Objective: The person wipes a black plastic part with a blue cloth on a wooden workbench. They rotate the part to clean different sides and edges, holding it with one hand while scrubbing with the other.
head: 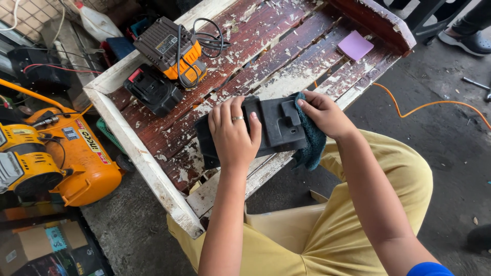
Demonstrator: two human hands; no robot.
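We look from a single head-worn camera, steeply down and close over the table [153,168]. Our view faces forward across its peeling slats, with our lap nearest below and concrete floor [450,138] beside the table.

Grey concrete floor [450,153] at right under daylight. Worn red-and-white wooden bench [153,168] across centre, strewn with paint flakes. Orange compressor [76,158] at left; orange cable [434,106] at right; cardboard boxes [46,248] lower left.
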